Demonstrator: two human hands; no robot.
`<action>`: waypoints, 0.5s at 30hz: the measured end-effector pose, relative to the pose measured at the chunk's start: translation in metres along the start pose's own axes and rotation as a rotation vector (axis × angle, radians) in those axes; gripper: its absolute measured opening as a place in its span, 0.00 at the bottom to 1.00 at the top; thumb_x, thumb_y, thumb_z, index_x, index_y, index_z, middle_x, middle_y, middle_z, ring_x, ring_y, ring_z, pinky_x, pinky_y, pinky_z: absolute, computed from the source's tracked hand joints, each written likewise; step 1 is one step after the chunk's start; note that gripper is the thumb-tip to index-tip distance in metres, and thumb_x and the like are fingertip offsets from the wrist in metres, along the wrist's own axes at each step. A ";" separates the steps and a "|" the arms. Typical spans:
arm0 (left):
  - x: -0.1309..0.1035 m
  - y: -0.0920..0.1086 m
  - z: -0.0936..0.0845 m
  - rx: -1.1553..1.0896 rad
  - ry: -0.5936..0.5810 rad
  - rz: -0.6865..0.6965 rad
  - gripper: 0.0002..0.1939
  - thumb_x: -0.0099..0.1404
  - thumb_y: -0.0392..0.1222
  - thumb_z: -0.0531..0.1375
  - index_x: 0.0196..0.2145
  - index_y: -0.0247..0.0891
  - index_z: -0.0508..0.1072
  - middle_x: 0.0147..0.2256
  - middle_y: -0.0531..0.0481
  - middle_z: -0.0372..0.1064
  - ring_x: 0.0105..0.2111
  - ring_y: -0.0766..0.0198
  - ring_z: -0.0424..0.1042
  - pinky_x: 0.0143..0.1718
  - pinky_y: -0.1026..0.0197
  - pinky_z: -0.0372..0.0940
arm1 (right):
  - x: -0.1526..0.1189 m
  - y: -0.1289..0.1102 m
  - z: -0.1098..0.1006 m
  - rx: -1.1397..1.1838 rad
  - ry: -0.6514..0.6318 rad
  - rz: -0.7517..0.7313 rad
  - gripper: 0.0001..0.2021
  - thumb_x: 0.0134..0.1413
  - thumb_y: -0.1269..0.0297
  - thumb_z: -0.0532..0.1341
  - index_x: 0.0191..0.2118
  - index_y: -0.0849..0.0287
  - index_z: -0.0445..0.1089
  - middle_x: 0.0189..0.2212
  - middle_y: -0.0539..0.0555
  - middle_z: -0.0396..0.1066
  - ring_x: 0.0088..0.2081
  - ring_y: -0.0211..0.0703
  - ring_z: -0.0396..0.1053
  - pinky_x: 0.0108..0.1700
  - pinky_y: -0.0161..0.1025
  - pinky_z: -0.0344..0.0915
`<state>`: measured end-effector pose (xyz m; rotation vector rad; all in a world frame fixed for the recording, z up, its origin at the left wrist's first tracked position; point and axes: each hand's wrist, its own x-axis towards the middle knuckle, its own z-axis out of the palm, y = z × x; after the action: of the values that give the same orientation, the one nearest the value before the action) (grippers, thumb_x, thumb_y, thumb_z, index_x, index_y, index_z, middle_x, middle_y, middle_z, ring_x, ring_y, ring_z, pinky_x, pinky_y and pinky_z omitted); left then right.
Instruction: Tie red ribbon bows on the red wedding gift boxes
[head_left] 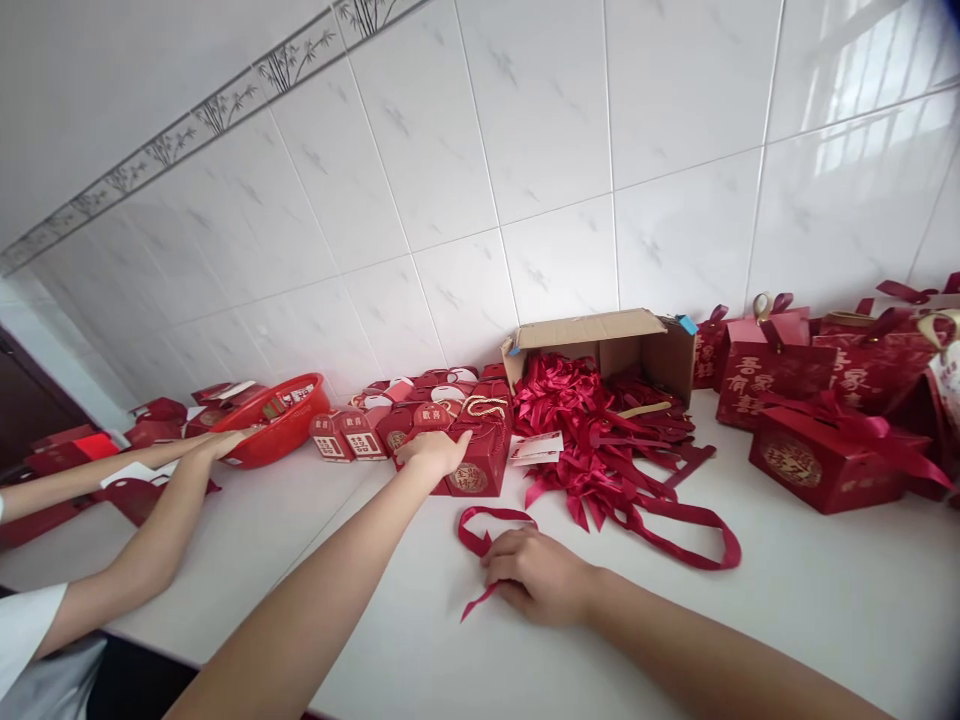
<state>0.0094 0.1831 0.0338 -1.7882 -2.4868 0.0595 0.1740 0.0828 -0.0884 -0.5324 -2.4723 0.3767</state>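
My left hand [433,452] is stretched forward to a red gift box [491,455] with a gold emblem and a twisted cord on top. Its fingers curl down at the box's left side, partly hidden, and the thumb points right. Nearer to me, my right hand [540,575] rests low over the white table, its fingers closed on a red ribbon [487,512]. One loop of that ribbon lies behind the fingers and a short end sticks out at the front left. A large heap of red ribbons [577,430] spills from an open cardboard box [600,330].
Small red boxes [350,437] stand along the tiled wall. At the left, another person's arms [161,510] reach to a red plastic basin [281,440], with more red packaging around it. Red gift bags [776,375] and a ribboned red box [836,455] stand at the right.
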 end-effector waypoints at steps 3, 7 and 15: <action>0.004 -0.010 -0.006 -0.022 0.031 -0.011 0.18 0.66 0.50 0.56 0.48 0.34 0.70 0.47 0.43 0.69 0.46 0.56 0.70 0.47 0.46 0.66 | -0.001 0.000 0.001 0.015 -0.003 -0.002 0.12 0.52 0.74 0.57 0.39 0.57 0.74 0.43 0.55 0.74 0.43 0.46 0.71 0.44 0.42 0.64; 0.024 -0.049 -0.024 -0.086 0.122 -0.024 0.17 0.67 0.46 0.57 0.50 0.36 0.68 0.49 0.44 0.68 0.46 0.56 0.70 0.46 0.48 0.67 | -0.003 0.001 0.003 0.055 0.001 0.003 0.13 0.52 0.74 0.57 0.40 0.56 0.75 0.45 0.55 0.74 0.45 0.46 0.71 0.46 0.42 0.65; 0.090 -0.164 -0.031 -0.114 0.236 -0.244 0.18 0.66 0.44 0.58 0.52 0.36 0.67 0.51 0.43 0.66 0.46 0.56 0.70 0.45 0.48 0.68 | -0.006 -0.002 0.000 0.106 -0.021 0.040 0.13 0.53 0.72 0.56 0.41 0.54 0.74 0.47 0.53 0.74 0.49 0.46 0.70 0.50 0.43 0.63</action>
<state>-0.1711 0.2162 0.0812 -1.4166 -2.5539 -0.2947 0.1779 0.0784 -0.0903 -0.5370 -2.4486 0.5292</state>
